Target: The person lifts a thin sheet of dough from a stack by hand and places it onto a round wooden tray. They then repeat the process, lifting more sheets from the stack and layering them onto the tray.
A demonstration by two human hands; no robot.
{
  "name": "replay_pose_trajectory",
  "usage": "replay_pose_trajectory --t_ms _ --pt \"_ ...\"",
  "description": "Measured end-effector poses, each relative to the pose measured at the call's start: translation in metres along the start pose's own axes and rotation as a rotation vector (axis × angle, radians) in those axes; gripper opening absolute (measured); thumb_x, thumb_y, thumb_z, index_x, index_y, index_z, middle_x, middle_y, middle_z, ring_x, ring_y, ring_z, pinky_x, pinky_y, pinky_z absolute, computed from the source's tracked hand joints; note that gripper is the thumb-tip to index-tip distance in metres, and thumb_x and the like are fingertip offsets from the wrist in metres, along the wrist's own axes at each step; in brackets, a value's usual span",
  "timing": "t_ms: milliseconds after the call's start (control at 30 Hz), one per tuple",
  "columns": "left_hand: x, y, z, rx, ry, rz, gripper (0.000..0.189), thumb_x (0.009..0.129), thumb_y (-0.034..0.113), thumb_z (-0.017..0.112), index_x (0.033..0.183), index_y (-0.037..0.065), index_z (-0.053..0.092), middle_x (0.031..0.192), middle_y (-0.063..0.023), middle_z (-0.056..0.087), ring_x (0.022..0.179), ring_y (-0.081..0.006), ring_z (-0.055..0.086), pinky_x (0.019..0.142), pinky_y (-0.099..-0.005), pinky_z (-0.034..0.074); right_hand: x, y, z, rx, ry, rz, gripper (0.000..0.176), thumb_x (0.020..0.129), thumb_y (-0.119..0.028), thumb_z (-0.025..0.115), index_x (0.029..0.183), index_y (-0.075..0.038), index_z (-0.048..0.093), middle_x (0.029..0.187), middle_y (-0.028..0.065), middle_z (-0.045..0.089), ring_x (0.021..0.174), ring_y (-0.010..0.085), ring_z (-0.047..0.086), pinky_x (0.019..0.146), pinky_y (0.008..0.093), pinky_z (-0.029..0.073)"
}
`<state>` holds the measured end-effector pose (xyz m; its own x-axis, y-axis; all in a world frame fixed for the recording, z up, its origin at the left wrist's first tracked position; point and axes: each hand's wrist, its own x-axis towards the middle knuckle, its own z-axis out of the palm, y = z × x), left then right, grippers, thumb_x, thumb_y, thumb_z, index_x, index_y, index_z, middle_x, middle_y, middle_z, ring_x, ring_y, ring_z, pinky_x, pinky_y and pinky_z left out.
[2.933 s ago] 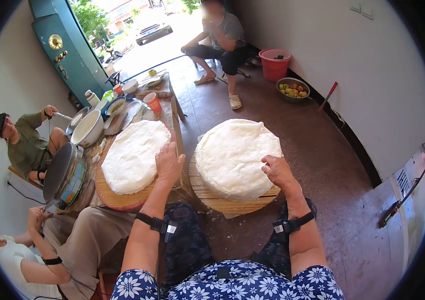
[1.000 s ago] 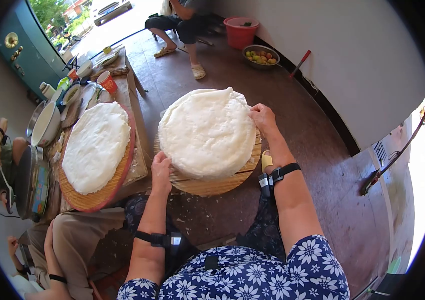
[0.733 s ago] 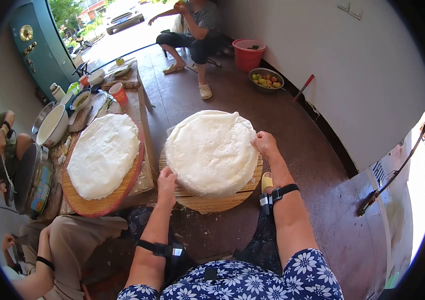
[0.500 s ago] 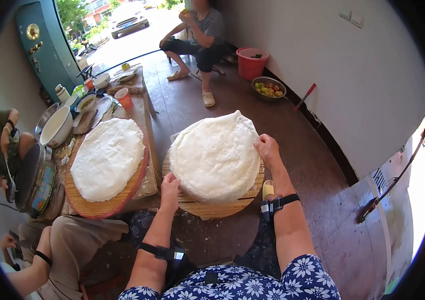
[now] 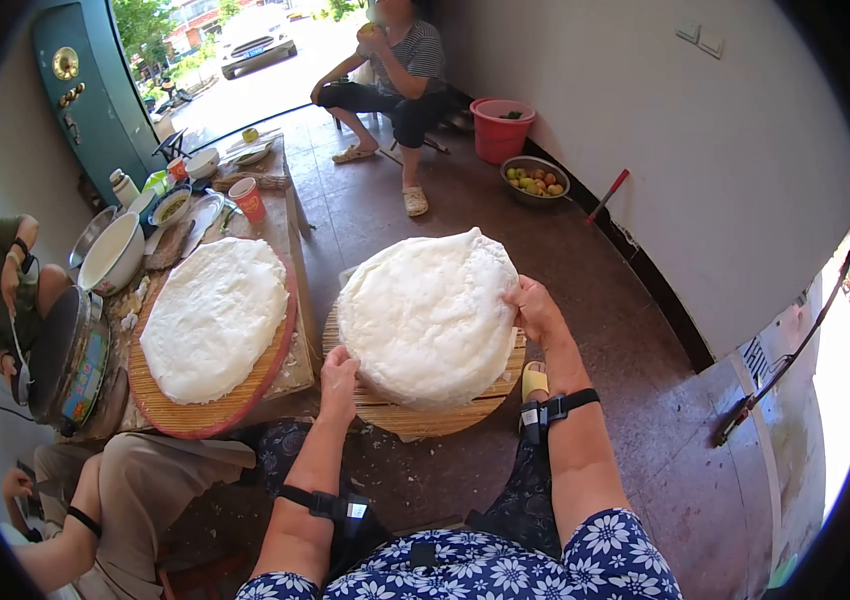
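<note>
A thick round stack of thin white flatbreads (image 5: 420,320) lies on a round slatted board (image 5: 425,412) in front of me. My right hand (image 5: 539,310) is closed on the right edge of the top flatbread, thumb over it. At the lower left edge, my left hand (image 5: 340,382) pinches the rim of the stack; how many layers it has is hidden. To the left, one more white flatbread (image 5: 213,320) rests on a red-rimmed slatted board (image 5: 160,408) on the table.
The cluttered table (image 5: 295,350) bears a white basin (image 5: 113,255) and a paper cup (image 5: 247,199). A person by a round griddle (image 5: 53,345) holds a utensil; another person's knees are beside me. Beyond sits someone near a red bucket (image 5: 503,130) and a fruit bowl (image 5: 535,180).
My right hand has shifted slightly down, and the right edge of the top flatbread is drawn in and more creased. My left hand has barely moved.
</note>
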<state>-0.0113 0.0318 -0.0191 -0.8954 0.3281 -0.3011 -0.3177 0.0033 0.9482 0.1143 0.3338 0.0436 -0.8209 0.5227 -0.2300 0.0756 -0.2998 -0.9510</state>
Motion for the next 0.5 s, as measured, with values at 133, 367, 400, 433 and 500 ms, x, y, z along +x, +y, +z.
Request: replay_pose_trajectory --t_ms 133,367,400,433,500 --pt "-0.001 0.0 0.0 -0.021 0.004 -0.007 0.038 0.081 0.008 0.05 0.119 0.008 0.048 0.094 0.0039 0.055 0.071 -0.005 0.047 0.056 -0.0197 0.036 0.007 0.006 -0.006 0.253 -0.068 -0.042 0.029 0.087 -0.002 0.05 0.115 0.003 0.05 0.109 0.0134 0.059 0.096 0.0232 0.06 0.086 0.0381 0.051" --pt "-0.001 0.002 0.0 0.002 0.013 -0.019 0.041 0.082 0.008 0.05 0.123 0.007 0.046 0.098 0.0021 0.054 0.075 -0.0065 0.048 0.059 -0.0221 0.038 0.008 0.008 0.001 0.27 -0.003 -0.012 0.032 0.085 0.002 0.045 0.117 0.002 0.049 0.11 0.0141 0.059 0.099 0.0258 0.059 0.088 0.0406 0.049" --pt "0.0 0.001 -0.001 0.012 0.024 -0.019 0.042 0.082 0.008 0.05 0.123 0.007 0.045 0.099 0.0016 0.054 0.075 -0.0066 0.048 0.06 -0.0223 0.039 0.007 0.007 0.003 0.34 -0.021 -0.038 0.032 0.085 0.002 0.045 0.117 0.002 0.049 0.111 0.0147 0.058 0.1 0.0268 0.058 0.092 0.0403 0.046" --pt "0.0 0.0 -0.002 0.022 0.034 -0.019 0.042 0.082 0.009 0.05 0.124 0.007 0.045 0.099 0.0011 0.054 0.076 -0.0067 0.048 0.061 -0.0225 0.039 0.008 0.007 0.004 0.34 -0.021 -0.038 0.032 0.085 0.002 0.045 0.117 0.002 0.049 0.111 0.0147 0.058 0.1 0.0268 0.058 0.092 0.0403 0.046" --pt "0.0 -0.001 -0.002 0.053 0.061 0.01 0.043 0.083 0.01 0.051 0.124 0.006 0.044 0.098 0.0003 0.054 0.075 -0.007 0.048 0.06 -0.0226 0.04 0.012 0.01 0.005 0.5 -0.046 -0.089 0.03 0.085 0.002 0.045 0.115 0.004 0.049 0.111 0.0154 0.058 0.102 0.0276 0.057 0.097 0.0387 0.042"
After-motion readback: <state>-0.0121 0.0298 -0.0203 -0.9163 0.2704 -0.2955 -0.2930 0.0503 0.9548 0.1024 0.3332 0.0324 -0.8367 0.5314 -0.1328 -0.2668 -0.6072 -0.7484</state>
